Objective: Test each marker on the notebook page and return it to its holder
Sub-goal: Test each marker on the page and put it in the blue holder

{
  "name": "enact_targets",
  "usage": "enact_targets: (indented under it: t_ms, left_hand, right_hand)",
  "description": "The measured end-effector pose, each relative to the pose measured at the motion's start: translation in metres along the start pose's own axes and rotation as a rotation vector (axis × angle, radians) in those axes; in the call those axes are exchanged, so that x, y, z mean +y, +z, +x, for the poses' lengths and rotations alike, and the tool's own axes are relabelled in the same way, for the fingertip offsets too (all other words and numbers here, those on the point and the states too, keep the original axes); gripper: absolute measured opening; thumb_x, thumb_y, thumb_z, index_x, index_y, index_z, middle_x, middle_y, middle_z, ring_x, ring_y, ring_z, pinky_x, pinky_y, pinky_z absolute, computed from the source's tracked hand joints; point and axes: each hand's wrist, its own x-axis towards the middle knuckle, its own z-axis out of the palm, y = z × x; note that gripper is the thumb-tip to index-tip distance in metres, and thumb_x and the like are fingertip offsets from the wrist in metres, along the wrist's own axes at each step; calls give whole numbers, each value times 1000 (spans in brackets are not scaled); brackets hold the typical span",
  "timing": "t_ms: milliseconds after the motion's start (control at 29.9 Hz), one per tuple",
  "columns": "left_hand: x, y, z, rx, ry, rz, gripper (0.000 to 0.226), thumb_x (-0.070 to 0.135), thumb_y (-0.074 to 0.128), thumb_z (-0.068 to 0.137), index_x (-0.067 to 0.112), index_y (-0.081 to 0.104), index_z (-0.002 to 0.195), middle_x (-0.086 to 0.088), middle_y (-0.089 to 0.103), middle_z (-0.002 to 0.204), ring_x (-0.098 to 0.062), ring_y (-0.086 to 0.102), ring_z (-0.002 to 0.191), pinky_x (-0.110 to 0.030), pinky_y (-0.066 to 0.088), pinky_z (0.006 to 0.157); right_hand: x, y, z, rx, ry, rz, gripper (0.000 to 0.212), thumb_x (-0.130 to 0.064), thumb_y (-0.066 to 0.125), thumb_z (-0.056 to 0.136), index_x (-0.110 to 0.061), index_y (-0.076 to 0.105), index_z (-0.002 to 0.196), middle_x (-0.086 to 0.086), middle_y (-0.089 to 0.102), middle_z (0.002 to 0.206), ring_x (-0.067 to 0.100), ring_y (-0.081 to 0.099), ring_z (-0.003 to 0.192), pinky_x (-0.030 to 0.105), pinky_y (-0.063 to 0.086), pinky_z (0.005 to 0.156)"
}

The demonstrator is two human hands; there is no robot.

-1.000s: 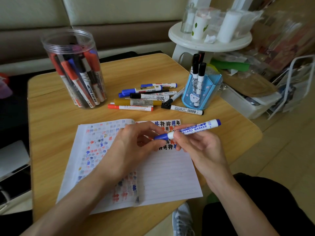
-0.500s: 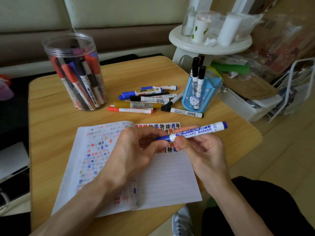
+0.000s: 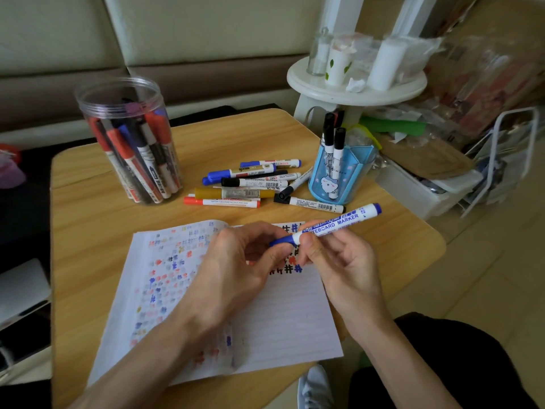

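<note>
Marker (image 3: 333,224) gripped by right hand (image 3: 339,261) | cap (image 3: 281,240) pinched, half-hidden, in left hand (image 3: 236,261)

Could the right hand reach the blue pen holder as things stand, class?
Probably yes: the blue pen holder stands beyond the right hand with nothing upright between, though that hand grips the blue marker, whose cap the left hand pinches.

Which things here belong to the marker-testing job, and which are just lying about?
Belong to the job: blue-capped white whiteboard marker, gripped by left hand and right hand; open lined paper notebook; clear plastic jar of markers; light blue plastic pen holder; loose markers on the wooden table.
Lying about: round white stool with its small glass bottle; white wire rack.
</note>
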Motion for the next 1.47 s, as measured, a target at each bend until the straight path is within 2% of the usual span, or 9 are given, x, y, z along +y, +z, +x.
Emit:
enact_targets:
  t_ms: [167,367,468,568,635,802,1102,1303,1470]
  left_hand:
    - [9,-5,7,26,-36,41,11,29,76,89,26,76,99,15,76,85,-2,73,83,-25,61,73]
    - [35,-8,27,130,9,-54,12,26,77,87,30,73,98,20,75,89,-3,73,82,-17,58,66]
    - [55,-2,48,184,47,-112,12,25,74,89,29,72,100,19,74,92,-2,72,86,-15,56,64]
    - [71,9,73,228,68,-127,12,32,71,90,31,70,103,15,74,100,-2,72,93,-20,59,69]
    - [80,15,89,252,100,-117,11,30,71,92,30,69,103,11,74,102,-2,73,90,-22,61,71]
    - [97,27,117,301,200,-35,18,32,70,94,29,70,112,14,73,100,0,70,91,-15,56,74]
    - [118,44,141,344,309,60,17,27,69,96,37,65,108,21,69,93,3,66,93,-16,54,81]
    - [102,56,155,289,268,283,28,24,70,94,28,67,122,23,63,93,8,62,89,-12,47,75]
    - [95,63,159,266,286,372,33,26,77,89,27,62,118,16,67,94,0,66,90,-25,54,78]
  right_hand:
    - [-9,-15,9,52,180,173,41,-26,79,84,-19,71,124,5,74,93,14,69,85,27,56,77]
    - [-18,-42,25,298,173,192,43,-33,80,86,-30,67,127,1,77,112,18,71,96,36,56,87]
    - [-19,-52,29,353,153,178,48,-36,81,84,-32,65,129,-2,76,114,17,73,104,32,54,85]
    - [-19,-56,36,343,99,97,53,-31,85,81,-30,63,130,-3,72,117,7,72,106,23,57,80]
    - [-16,-57,44,311,23,-49,62,-25,89,79,-28,59,134,-5,69,118,6,70,105,22,57,84]
    - [-9,-64,57,257,-54,-214,77,-24,92,76,-27,52,141,-12,63,122,-5,64,105,7,48,82]
    - [-4,-77,60,272,-88,-220,71,-24,93,76,-29,54,136,-12,60,124,-5,62,105,7,47,81]
    - [-3,-81,64,286,-130,-266,68,-30,91,78,-38,52,132,-10,59,127,-2,56,115,7,43,87]
    - [-3,-84,66,305,-148,-283,67,-32,91,78,-40,52,131,-11,59,127,-1,55,116,7,43,88]
